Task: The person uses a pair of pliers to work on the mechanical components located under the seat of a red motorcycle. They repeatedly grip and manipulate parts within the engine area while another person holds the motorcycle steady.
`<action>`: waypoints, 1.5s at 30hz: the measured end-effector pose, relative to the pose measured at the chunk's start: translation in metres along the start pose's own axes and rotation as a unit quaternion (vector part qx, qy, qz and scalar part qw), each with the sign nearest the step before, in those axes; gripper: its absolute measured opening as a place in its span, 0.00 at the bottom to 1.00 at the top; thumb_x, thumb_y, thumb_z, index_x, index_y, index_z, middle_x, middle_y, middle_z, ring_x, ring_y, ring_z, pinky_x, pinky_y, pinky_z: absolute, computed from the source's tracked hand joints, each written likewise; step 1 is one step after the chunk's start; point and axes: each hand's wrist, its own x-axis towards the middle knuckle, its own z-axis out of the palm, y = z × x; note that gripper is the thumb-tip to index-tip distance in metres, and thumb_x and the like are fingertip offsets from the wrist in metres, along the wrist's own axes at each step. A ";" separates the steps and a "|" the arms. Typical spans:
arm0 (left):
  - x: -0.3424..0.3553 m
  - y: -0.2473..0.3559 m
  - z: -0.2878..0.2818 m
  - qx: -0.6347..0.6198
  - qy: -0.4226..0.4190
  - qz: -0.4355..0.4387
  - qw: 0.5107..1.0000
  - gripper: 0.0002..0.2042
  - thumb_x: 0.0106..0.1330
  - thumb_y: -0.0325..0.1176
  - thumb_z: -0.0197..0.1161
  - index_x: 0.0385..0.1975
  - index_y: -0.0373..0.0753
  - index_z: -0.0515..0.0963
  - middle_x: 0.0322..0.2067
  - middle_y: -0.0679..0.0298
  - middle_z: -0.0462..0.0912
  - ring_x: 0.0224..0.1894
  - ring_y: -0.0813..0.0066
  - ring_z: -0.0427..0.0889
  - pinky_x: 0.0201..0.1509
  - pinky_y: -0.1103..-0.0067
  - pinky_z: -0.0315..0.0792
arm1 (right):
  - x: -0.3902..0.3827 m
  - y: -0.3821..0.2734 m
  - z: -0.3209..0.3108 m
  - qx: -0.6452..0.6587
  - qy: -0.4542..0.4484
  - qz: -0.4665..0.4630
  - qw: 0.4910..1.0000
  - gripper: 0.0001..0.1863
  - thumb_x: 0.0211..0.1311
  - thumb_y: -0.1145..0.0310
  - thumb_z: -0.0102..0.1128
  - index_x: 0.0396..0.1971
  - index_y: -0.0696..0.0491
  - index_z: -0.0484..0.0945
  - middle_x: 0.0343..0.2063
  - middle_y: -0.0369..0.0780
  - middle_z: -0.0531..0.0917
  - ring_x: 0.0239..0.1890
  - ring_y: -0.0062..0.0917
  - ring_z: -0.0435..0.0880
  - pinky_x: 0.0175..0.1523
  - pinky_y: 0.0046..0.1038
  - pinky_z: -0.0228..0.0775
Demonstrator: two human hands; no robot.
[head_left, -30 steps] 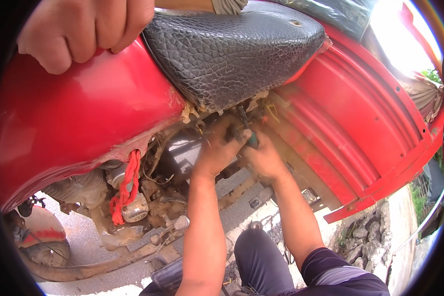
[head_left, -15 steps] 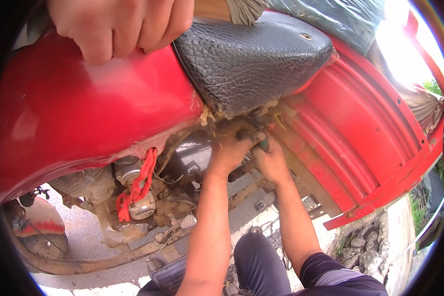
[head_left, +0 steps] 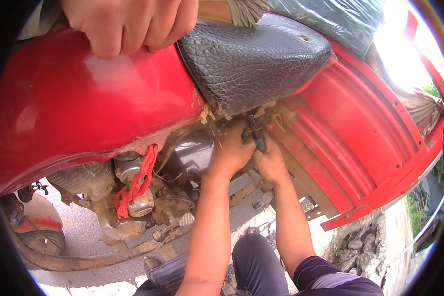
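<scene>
Below the black seat [head_left: 254, 64] of a red three-wheeled motor vehicle, both my hands reach into the frame. My right hand [head_left: 271, 160] is closed around the green handle of a slim tool [head_left: 259, 143] with a dark metal upper part; its exact kind is unclear. Close beside it on the left, my left hand [head_left: 234, 150] has its fingers curled up near the tool's dark part. What those fingers grip is hidden in the shadow under the seat. Loose thin wires [head_left: 277, 121] and torn yellowish foam [head_left: 205, 114] hang around this spot.
Another person's closed hand [head_left: 133, 24] rests on the red tank [head_left: 93, 108]. A red cloth strip [head_left: 138, 185] hangs over the engine [head_left: 86, 180]. Red ribbed body panels [head_left: 350, 148] stand at the right, above a rusty frame rail [head_left: 306, 165]. Broken stones [head_left: 360, 249] lie lower right.
My left fingers have shifted, uncovering more of the tool's dark upper part. The tool stays in my right hand. The other person's hand sits slightly higher and farther right in view.
</scene>
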 end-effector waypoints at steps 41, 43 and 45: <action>0.004 -0.009 0.026 -0.016 0.112 -0.048 0.992 0.25 0.60 0.46 0.77 0.21 0.34 0.70 0.17 0.65 0.67 0.24 0.76 0.64 0.29 0.74 0.67 | -0.002 -0.017 -0.001 0.111 0.184 0.085 0.973 0.08 0.68 0.70 0.65 0.38 0.61 0.82 0.27 0.33 0.83 0.30 0.15 0.76 0.36 0.25 0.71; 0.001 -0.004 0.026 -0.028 0.086 -0.090 0.992 0.27 0.58 0.47 0.80 0.20 0.35 0.67 0.16 0.65 0.65 0.24 0.76 0.62 0.29 0.75 0.66 | -0.001 -0.020 -0.004 0.101 0.213 0.070 0.969 0.07 0.70 0.71 0.65 0.37 0.60 0.82 0.27 0.29 0.82 0.30 0.12 0.75 0.35 0.23 0.70; -0.001 -0.009 0.022 -0.040 0.091 -0.062 0.993 0.26 0.58 0.44 0.80 0.20 0.36 0.66 0.17 0.66 0.65 0.25 0.77 0.62 0.29 0.75 0.66 | 0.001 -0.018 -0.005 0.141 0.193 0.104 0.965 0.07 0.71 0.70 0.65 0.37 0.59 0.82 0.27 0.28 0.81 0.30 0.12 0.74 0.35 0.22 0.69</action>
